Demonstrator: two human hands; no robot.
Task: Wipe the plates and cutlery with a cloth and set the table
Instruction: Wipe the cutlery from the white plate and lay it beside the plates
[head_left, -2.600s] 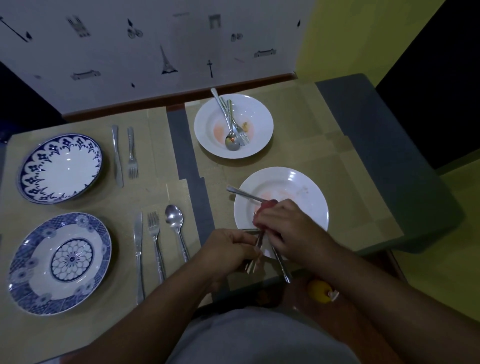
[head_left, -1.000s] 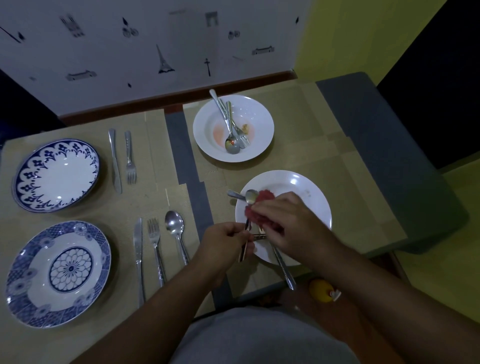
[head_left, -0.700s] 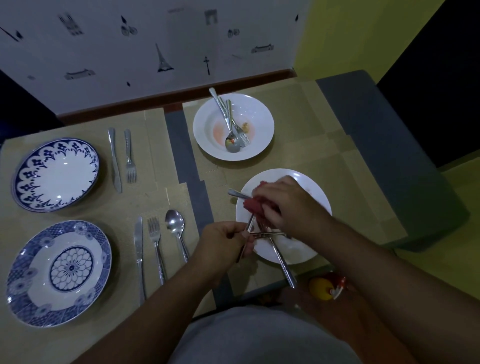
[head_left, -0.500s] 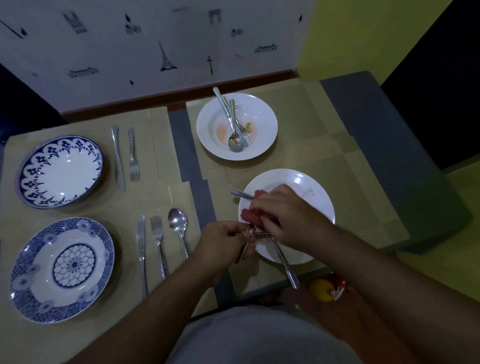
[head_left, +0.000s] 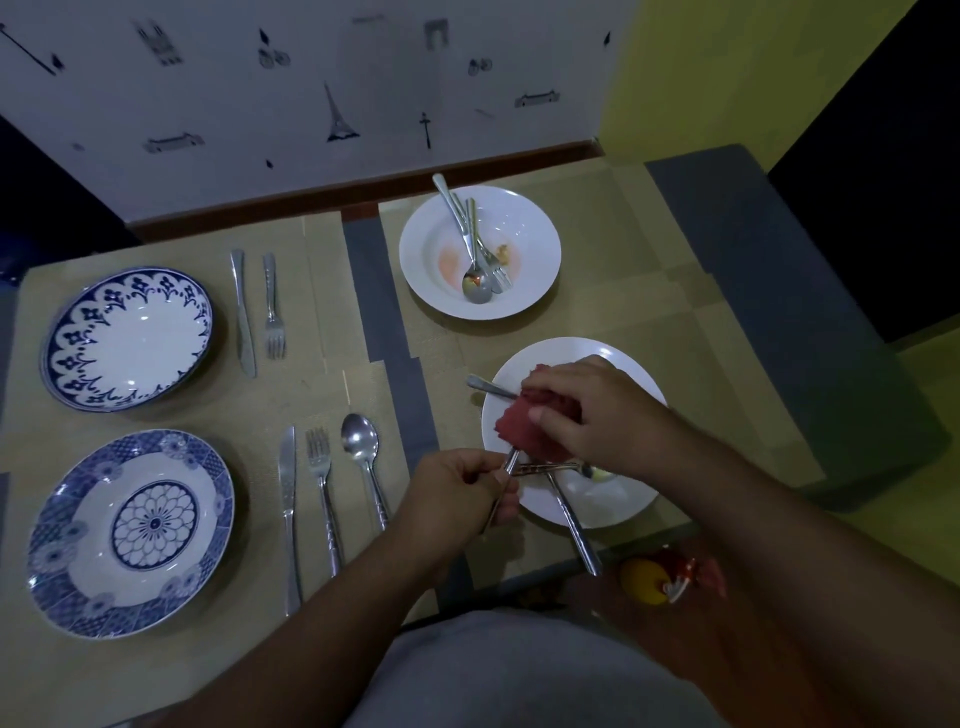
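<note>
My left hand grips the handle of a piece of cutlery over the near white plate. Its working end is hidden inside a red cloth, which my right hand holds wrapped round it. Two more utensils lie on that plate: one crossing under the cloth, another sticking out over the near rim. The far white plate is smeared and holds a spoon and fork.
On the left, two blue-patterned plates sit on tan placemats. A knife and fork lie by the far one; a knife, fork and spoon by the near one. A yellow object lies below the table edge.
My right hand has slid the red cloth back and forth along the utensil, ending a little farther up over the plate. My left hand stayed on the handle.
</note>
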